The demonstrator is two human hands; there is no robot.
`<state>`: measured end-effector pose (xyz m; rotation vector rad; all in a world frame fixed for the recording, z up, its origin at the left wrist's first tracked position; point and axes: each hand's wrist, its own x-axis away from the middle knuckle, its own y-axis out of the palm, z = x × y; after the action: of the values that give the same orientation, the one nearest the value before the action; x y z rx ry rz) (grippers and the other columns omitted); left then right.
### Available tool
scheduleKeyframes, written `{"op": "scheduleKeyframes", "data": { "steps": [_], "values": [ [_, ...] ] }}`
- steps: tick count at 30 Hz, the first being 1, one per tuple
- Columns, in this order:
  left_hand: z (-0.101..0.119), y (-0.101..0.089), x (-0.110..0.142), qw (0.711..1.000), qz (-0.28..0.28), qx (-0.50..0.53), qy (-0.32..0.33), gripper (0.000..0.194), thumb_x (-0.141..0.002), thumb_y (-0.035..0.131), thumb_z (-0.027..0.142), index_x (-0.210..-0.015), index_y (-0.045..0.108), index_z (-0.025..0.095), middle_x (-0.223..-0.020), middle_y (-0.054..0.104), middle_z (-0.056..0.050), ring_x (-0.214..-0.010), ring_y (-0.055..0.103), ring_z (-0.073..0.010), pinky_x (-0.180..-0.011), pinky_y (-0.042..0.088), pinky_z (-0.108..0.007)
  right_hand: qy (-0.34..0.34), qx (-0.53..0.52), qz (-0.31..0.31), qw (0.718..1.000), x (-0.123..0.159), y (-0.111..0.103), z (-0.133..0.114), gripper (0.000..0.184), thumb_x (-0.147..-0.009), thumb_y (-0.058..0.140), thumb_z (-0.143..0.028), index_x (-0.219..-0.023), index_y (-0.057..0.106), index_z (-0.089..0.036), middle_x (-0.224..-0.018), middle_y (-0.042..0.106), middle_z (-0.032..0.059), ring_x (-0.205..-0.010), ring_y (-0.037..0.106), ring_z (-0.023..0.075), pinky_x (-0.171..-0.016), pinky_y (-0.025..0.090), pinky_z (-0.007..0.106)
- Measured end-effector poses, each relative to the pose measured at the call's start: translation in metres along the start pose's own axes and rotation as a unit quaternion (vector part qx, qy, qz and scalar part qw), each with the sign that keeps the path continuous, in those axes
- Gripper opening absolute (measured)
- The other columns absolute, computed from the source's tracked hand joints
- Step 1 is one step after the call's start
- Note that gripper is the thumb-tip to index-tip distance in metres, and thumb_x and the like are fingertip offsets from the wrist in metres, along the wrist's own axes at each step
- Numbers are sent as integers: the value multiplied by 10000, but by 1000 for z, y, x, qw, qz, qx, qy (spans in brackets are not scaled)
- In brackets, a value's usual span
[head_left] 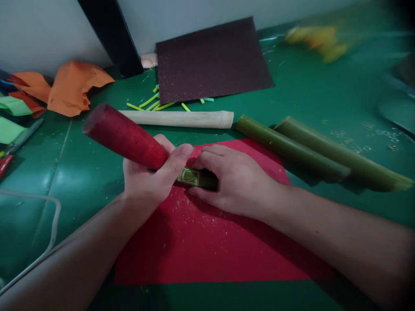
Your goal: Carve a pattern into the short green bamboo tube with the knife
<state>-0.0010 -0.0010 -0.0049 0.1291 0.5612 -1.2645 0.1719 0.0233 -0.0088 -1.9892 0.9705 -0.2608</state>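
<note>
My left hand (147, 183) is wrapped round a thick red wooden cylinder (125, 138), which slants up to the left; its lower end is hidden in the hand. My right hand (240, 177) closes from the right on a short green bamboo piece (191, 176), fingers on the far side and thumb on the near side. Pale lines are scratched in a squarish pattern on the bamboo's visible face. Both hands are close together over a red sheet (201, 255), which is strewn with fine pale shavings. Whether the cylinder touches the bamboo is hidden by my left hand.
Two green bamboo lengths (292, 147) with slanted ends lie at the right. Behind my hands are a pale bamboo stick (194, 119), yellow-green strips (149, 101) and a dark brown sheet (214, 60). Orange paper (76, 88) and red-handled scissors (4, 164) are at left.
</note>
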Motion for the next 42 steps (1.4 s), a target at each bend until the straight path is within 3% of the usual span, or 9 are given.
{"op": "scheduleKeyframes", "data": {
  "steps": [7, 14, 25, 29, 35, 42],
  "values": [
    [8, -1, -1, 1000, -28, -1, -6, 503, -867, 732, 430, -495, 508, 178, -449, 419, 35, -391, 349, -55, -363, 313, -218, 9, -16, -20, 1000, -1, -3, 1, 204, -793, 735, -295, -921, 646, -162, -921, 673, 60, -852, 591, 203, -734, 417, 311],
    [3, -1, 0, 1000, -16, 11, -17, 509, -872, 720, 500, -519, 527, 189, -471, 419, 33, -390, 352, -67, -367, 316, -247, 13, -7, -14, 1000, 0, -4, -1, 197, -789, 741, -304, -896, 640, -173, -877, 658, 46, -814, 578, 191, -714, 408, 300],
    [-2, -7, 2, 995, -76, 58, -20, 449, -871, 737, 447, -560, 541, 189, -508, 467, 19, -458, 415, -89, -410, 350, -246, 1, -12, -1, 1000, -1, -3, 0, 191, -797, 735, -281, -820, 570, -188, -797, 598, 14, -729, 517, 157, -659, 364, 283],
    [0, -6, 2, 997, -60, 44, -9, 411, -853, 757, 404, -559, 561, 194, -500, 492, 29, -433, 421, -82, -388, 354, -240, 6, -9, -5, 1000, -2, -4, -1, 200, -791, 738, -295, -814, 569, -189, -807, 612, 21, -740, 529, 165, -662, 371, 290],
    [5, -1, 1, 1000, 12, -17, 17, 299, -830, 778, 353, -606, 639, 211, -551, 605, 33, -465, 531, -83, -447, 459, -225, 24, 5, -8, 1000, -3, -4, -1, 185, -803, 730, -305, -896, 634, -178, -885, 663, 53, -821, 582, 199, -717, 411, 313],
    [-1, 1, -2, 997, 45, 3, -58, 362, -783, 813, 511, -635, 646, 226, -546, 572, 30, -432, 470, -79, -400, 404, -244, 21, 8, -12, 1000, -2, -3, -1, 198, -796, 736, -317, -910, 649, -180, -877, 656, 49, -821, 577, 200, -711, 413, 306]
  ]
}}
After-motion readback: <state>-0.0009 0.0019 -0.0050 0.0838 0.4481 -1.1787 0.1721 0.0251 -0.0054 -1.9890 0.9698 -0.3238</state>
